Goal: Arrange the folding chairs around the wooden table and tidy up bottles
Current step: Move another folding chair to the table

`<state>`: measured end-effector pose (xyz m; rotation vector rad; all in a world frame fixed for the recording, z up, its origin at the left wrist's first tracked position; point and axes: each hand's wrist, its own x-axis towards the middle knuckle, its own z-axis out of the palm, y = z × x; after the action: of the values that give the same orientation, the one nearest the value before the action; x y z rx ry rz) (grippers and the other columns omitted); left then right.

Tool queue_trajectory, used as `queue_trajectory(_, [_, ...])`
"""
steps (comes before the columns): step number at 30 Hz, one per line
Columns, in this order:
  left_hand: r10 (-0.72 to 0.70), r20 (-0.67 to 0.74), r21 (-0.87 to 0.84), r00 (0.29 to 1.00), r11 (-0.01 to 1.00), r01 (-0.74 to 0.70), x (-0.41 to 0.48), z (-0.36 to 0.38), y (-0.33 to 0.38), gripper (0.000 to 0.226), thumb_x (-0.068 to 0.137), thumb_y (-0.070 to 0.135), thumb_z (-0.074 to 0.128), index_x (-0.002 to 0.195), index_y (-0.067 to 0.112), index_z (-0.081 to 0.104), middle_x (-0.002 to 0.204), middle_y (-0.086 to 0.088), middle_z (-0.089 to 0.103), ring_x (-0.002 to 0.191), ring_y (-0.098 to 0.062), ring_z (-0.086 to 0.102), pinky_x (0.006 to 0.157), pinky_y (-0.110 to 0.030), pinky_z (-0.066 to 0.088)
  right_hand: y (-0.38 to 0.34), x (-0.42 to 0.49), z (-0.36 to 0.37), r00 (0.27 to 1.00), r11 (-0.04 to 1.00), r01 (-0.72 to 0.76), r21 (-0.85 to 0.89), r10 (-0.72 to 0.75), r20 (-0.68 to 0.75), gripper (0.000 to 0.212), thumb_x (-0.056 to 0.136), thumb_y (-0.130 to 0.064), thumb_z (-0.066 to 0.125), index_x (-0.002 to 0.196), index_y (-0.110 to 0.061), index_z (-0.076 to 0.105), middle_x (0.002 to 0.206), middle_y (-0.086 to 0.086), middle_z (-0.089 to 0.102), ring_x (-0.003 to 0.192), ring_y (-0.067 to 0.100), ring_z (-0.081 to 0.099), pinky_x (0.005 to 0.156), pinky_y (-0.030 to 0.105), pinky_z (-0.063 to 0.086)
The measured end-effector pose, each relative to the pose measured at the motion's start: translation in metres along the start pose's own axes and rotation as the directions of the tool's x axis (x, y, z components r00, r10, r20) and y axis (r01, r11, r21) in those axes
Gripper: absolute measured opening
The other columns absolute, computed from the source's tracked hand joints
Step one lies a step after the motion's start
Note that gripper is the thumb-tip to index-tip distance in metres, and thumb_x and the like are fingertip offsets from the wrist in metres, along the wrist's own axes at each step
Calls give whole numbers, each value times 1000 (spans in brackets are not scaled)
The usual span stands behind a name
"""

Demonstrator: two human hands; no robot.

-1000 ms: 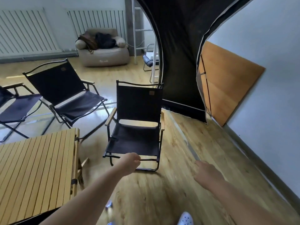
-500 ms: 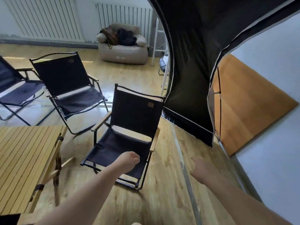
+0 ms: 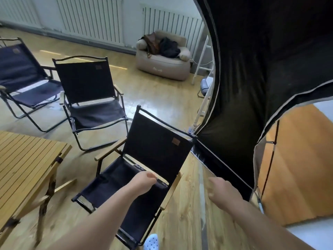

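Head view: the nearest chair beside the tabletop is being reached for by the loosely curled, empty left hand and right hand, so its armrests are probably needing to be gripped next.

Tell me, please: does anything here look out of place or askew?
Yes. The nearest folding chair stands turned at an angle, close against the black tent fabric, not squared to the wooden table. The middle chair and far chair stand back from the table. No bottles are visible.
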<state>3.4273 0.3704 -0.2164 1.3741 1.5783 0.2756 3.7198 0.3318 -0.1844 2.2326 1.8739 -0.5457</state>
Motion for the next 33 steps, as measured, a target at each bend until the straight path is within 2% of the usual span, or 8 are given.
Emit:
queue_trajectory(3, [-22, 2, -21, 1000, 1000, 22, 37, -13, 29, 31, 94, 24, 53, 122, 22, 64, 118, 3, 64, 106, -11, 57, 87, -24, 46, 2, 53, -29, 1000, 1000, 9, -9, -9, -2, 64, 89, -23, 54, 150, -29, 37, 148, -9, 44, 120, 17, 54, 88, 37, 53])
queue_trajectory(8, [-44, -48, -20, 998, 999, 44, 86, -35, 62, 30, 94, 27, 54, 122, 24, 64, 119, 4, 64, 109, -13, 59, 92, -27, 48, -2, 126, -62, 999, 998, 41, -37, -40, 22, 66, 87, -20, 52, 150, -28, 37, 146, -6, 46, 126, 20, 49, 92, 36, 50])
queue_trajectory(13, [-102, -65, -49, 993, 994, 99, 110, -40, 65, 31, 93, 28, 54, 121, 25, 65, 119, 5, 65, 112, -13, 58, 95, -28, 47, -13, 181, -70, 994, 994, 88, -66, -83, 77, 63, 86, -23, 53, 147, -30, 39, 141, -5, 48, 125, 22, 48, 90, 37, 50])
queue_trajectory(19, [-193, -105, -124, 976, 976, 179, 123, -27, 60, 29, 93, 26, 55, 120, 23, 66, 119, 6, 64, 108, -9, 56, 86, -21, 41, -25, 240, -81, 977, 973, 190, -133, -175, 121, 59, 86, -19, 49, 144, -27, 41, 141, -1, 51, 126, 25, 48, 95, 42, 50])
queue_trajectory(22, [-247, -140, -152, 959, 962, 226, 128, -19, 62, 30, 93, 28, 55, 122, 24, 65, 120, 7, 64, 114, -10, 56, 92, -23, 43, -27, 268, -86, 965, 956, 241, -167, -218, 142, 59, 85, -18, 47, 143, -26, 42, 138, -1, 53, 123, 26, 50, 93, 42, 51])
queue_trajectory(27, [-318, -172, -215, 932, 936, 279, 139, -1, 68, 33, 95, 30, 54, 127, 25, 62, 127, 5, 63, 120, -13, 56, 101, -29, 45, -24, 310, -91, 939, 919, 329, -220, -293, 182, 51, 89, -25, 56, 139, -24, 46, 133, 1, 57, 117, 25, 56, 91, 41, 52])
queue_trajectory(31, [-363, -205, -299, 909, 908, 294, 147, 13, 77, 32, 96, 29, 53, 127, 25, 61, 127, 4, 62, 119, -15, 55, 94, -27, 46, -28, 336, -96, 914, 875, 396, -277, -347, 210, 56, 92, -23, 59, 145, -24, 41, 143, -1, 51, 125, 26, 52, 93, 43, 51])
queue_trajectory(33, [-373, -220, -330, 901, 898, 291, 151, 19, 80, 31, 97, 28, 53, 126, 24, 62, 125, 3, 62, 119, -16, 55, 96, -28, 46, -34, 348, -101, 899, 852, 432, -295, -380, 219, 63, 91, -19, 58, 149, -25, 36, 147, -2, 47, 124, 26, 52, 89, 41, 53])
